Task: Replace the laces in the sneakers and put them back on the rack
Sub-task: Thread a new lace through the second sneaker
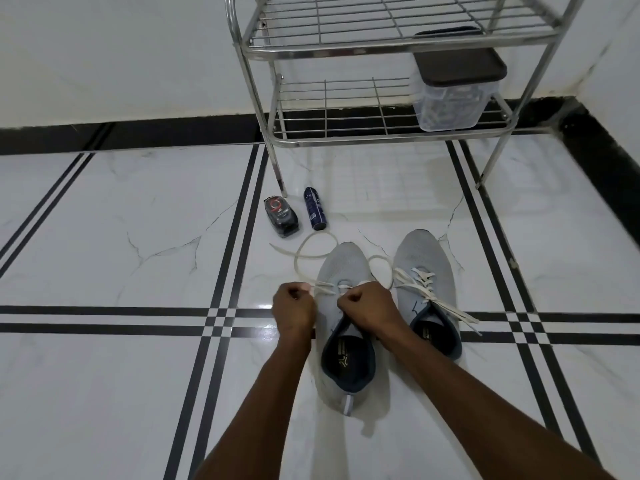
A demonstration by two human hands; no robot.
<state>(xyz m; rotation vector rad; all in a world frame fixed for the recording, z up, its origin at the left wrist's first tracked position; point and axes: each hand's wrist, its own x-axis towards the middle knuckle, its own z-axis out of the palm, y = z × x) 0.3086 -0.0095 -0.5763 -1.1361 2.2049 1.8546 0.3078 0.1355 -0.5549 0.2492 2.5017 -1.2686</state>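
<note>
Seen from the head camera, a person works over two grey sneakers standing side by side on a white marble floor (121,237) crossed by black stripes. The left hand (294,308), fingers curled, pinches a white lace (313,252) at the left edge of the left sneaker (346,271), while the right hand (367,306), also curled tight, grips the lace over the same shoe's upper eyelets, just above its dark opening. The loose lace loops away across the floor beyond the toe, and another loop lies between the two shoes. The right sneaker (424,261), just beside the right hand but not touched by it, is already threaded, its white lace ends trailing off to the right. Beyond the shoes, a dark spray can (314,208) and a small black packaged item (280,216) lie near a leg of the steel rack (277,98), which stands against the wall well apart from both hands; a clear lidded container (453,95) sits on its lower shelf.
</note>
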